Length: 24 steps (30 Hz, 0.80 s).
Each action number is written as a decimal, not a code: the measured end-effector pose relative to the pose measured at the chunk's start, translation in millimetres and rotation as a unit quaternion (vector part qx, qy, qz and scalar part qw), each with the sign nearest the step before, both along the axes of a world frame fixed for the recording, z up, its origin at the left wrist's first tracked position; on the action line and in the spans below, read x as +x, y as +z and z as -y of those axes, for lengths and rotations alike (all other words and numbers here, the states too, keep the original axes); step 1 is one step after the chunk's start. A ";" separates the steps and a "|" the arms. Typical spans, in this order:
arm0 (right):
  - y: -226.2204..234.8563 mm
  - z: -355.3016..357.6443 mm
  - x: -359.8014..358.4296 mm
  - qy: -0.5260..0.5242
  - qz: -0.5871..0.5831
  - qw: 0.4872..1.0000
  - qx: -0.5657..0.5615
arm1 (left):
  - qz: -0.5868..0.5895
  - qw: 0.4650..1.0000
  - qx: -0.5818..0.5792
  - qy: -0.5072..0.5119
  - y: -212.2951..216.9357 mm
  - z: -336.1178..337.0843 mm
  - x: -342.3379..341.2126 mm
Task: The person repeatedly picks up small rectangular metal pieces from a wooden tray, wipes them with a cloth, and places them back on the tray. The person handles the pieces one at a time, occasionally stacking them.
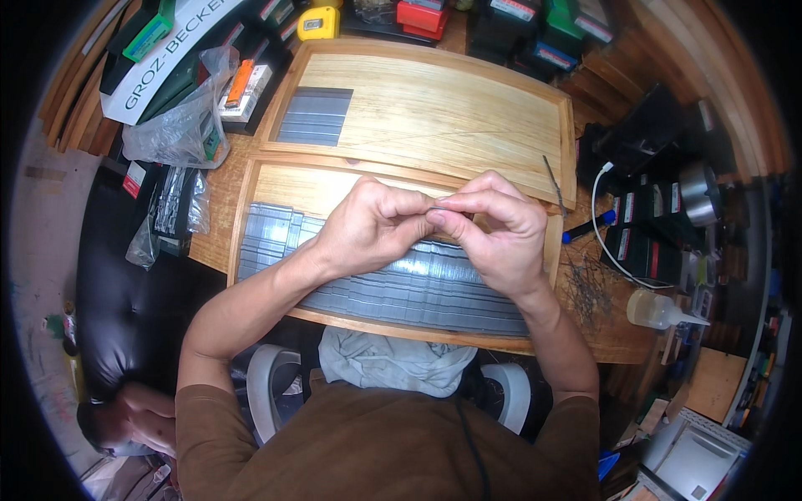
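Observation:
My left hand point(368, 224) and my right hand point(499, 230) meet above the near wooden tray point(237, 242), fingertips pinched together. A small thin dark piece point(440, 209) shows between the fingers; most of it is hidden, so its kind is unclear. Beneath my hands, the near tray holds a long row of thin grey metal strips point(376, 292), packed side by side along its front. Behind it lies a second shallow wooden tray point(451, 88), with a small block of similar grey strips point(316, 117) at its left end.
A dark thin rod point(551, 179) rests across the far tray's right edge. Right of the trays are a blue-handled tool point(591, 226), loose thin wires point(593, 284), a white cable point(595, 209) and a squeeze bottle point(656, 311). At left, plastic bags point(180, 125) and a yellow tape measure point(319, 22).

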State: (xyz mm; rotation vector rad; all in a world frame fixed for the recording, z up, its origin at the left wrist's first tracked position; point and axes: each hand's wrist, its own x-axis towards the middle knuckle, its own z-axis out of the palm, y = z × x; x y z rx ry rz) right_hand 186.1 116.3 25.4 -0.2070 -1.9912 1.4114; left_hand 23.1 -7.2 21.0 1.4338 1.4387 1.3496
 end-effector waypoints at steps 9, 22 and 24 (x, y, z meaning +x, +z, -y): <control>-2.5 1.2 -0.5 0.005 0.033 0.997 -0.063 | -0.008 1.000 0.010 0.016 -5.7 -0.5 0.2; 4.0 -6.6 1.9 0.029 0.047 0.994 -0.093 | -0.011 1.000 -0.007 0.017 -2.6 0.8 0.9; 3.5 -7.0 2.6 0.031 0.050 0.994 -0.089 | -0.025 0.999 -0.019 0.018 -0.4 1.1 0.9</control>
